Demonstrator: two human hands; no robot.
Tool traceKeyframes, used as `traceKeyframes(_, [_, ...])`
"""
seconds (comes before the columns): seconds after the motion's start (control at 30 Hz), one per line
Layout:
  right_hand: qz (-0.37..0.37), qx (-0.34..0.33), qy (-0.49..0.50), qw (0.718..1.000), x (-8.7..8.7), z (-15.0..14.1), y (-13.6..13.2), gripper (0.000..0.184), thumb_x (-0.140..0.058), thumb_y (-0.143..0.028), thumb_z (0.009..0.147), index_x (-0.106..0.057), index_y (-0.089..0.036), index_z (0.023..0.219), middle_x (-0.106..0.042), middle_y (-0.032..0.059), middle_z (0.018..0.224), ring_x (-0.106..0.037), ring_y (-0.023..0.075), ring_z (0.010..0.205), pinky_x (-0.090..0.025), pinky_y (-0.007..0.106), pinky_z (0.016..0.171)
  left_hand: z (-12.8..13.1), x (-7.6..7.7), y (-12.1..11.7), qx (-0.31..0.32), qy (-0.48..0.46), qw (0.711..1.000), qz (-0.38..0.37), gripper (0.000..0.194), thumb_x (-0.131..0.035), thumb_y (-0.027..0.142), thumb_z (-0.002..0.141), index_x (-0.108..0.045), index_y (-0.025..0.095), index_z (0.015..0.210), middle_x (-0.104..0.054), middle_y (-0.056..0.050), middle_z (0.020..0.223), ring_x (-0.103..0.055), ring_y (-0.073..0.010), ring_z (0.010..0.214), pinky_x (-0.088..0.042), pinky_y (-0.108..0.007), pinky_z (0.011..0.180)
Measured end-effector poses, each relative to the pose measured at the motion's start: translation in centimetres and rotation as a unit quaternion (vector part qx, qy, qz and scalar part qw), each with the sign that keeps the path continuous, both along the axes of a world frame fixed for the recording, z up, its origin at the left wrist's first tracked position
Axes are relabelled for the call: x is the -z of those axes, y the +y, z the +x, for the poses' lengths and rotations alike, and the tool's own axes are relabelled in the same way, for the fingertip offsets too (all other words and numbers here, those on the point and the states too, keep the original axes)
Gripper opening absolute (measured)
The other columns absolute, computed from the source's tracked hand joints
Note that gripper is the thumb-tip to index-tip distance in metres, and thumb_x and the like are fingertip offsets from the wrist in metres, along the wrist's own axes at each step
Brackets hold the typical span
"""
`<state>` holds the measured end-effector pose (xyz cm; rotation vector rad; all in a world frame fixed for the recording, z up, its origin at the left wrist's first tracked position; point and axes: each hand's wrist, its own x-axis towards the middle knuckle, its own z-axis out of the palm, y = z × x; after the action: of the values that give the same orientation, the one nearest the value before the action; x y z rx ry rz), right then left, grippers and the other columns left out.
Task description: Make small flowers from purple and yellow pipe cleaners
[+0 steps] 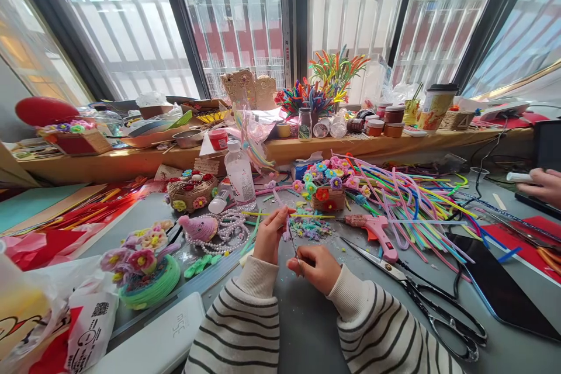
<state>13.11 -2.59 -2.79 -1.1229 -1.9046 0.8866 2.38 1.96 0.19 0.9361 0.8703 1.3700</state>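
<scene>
My left hand (270,235) is closed, its fingertips pinching a lavender pipe cleaner (287,229). Lower and to its right, my right hand (319,267) pinches the thin, wire-like lower end of that strand; its exact tip is hidden by the fingers. Colourful fuzz clippings (309,225) lie just beyond both hands. To the right are a pink glue gun (377,234) and black-handled scissors (407,283), lying with blades apart. A basket of fuzzy flowers (331,197) stands behind the clippings.
Pipe cleaners (416,204) sprawl at right, near a dark phone (511,286). A plastic bottle (239,178), pearl beads (228,232), a green flower pot (151,283) and a white power bank (153,336) stand or lie at left. Another person's hand (543,186) shows at the right edge.
</scene>
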Motion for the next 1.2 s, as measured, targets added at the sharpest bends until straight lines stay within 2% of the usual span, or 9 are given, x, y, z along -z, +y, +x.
traceKeyframes(0.2, [0.014, 0.034, 0.02, 0.999, -0.16, 0.09, 0.02, 0.04, -0.043, -0.044, 0.071, -0.036, -0.017, 0.041, -0.046, -0.0028, 0.04, -0.036, 0.006, 0.039, -0.028, 0.018, 0.042, -0.11, -0.34, -0.2, -0.046, -0.004, 0.999, -0.009, 0.022, -0.06, 0.034, 0.056, -0.063, 0.014, 0.066, -0.051, 0.001, 0.06, -0.039, -0.0044, 0.051, -0.03, -0.015, 0.044])
traceKeyframes(0.4, [-0.007, 0.039, 0.023, 0.999, -0.16, 0.11, 0.01, 0.042, -0.042, -0.048, 0.07, -0.04, -0.016, 0.042, -0.044, -0.0029, 0.04, -0.034, 0.0055, 0.038, -0.027, 0.018, 0.039, -0.35, 0.08, 0.11, -0.042, -0.013, 0.999, -0.006, 0.022, -0.06, 0.034, 0.057, -0.062, 0.015, 0.065, -0.051, 0.001, 0.064, -0.038, -0.0032, 0.051, -0.03, -0.014, 0.045])
traceKeyframes(0.53, [0.0, 0.041, 0.009, 0.999, -0.1, 0.15, 0.01, 0.048, -0.035, -0.054, 0.07, -0.044, -0.015, 0.043, -0.04, -0.0034, 0.039, -0.033, 0.0058, 0.039, -0.025, 0.018, 0.039, -0.29, -0.04, 0.0, -0.039, -0.009, 0.999, -0.007, 0.021, -0.059, 0.034, 0.057, -0.062, 0.015, 0.064, -0.049, 0.002, 0.059, -0.039, -0.0038, 0.051, -0.031, -0.014, 0.045])
traceKeyframes(0.87, [-0.002, -0.005, -0.005, 1.0, 0.28, 0.06, -0.14, 0.05, -0.032, -0.058, 0.069, -0.045, -0.015, 0.048, -0.036, -0.0045, 0.042, -0.032, 0.006, 0.041, -0.024, 0.018, 0.041, -0.21, 0.07, -0.06, 0.004, -0.007, 1.0, -0.009, 0.021, -0.06, 0.033, 0.057, -0.063, 0.014, 0.065, -0.052, 0.001, 0.062, -0.04, -0.0038, 0.052, -0.031, -0.015, 0.046])
traceKeyframes(1.0, [-0.007, -0.015, 0.01, 1.0, 0.23, 0.04, -0.15, 0.047, -0.035, -0.056, 0.068, -0.044, -0.015, 0.048, -0.039, -0.0042, 0.042, -0.033, 0.0062, 0.041, -0.025, 0.018, 0.041, -0.14, 0.13, 0.01, 0.012, -0.008, 1.0, -0.003, 0.019, -0.059, 0.032, 0.058, -0.063, 0.014, 0.064, -0.052, 0.002, 0.061, -0.04, -0.0035, 0.052, -0.03, -0.014, 0.046])
traceKeyframes(1.2, [0.001, 0.024, 0.027, 0.999, -0.12, -0.03, -0.05, 0.042, -0.041, -0.049, 0.07, -0.039, -0.016, 0.042, -0.046, -0.0025, 0.042, -0.036, 0.0064, 0.04, -0.027, 0.018, 0.041, -0.04, -0.13, -0.1, -0.006, 0.003, 1.0, -0.012, 0.022, -0.059, 0.034, 0.057, -0.063, 0.013, 0.065, -0.051, 0.001, 0.059, -0.04, -0.0041, 0.051, -0.03, -0.015, 0.045])
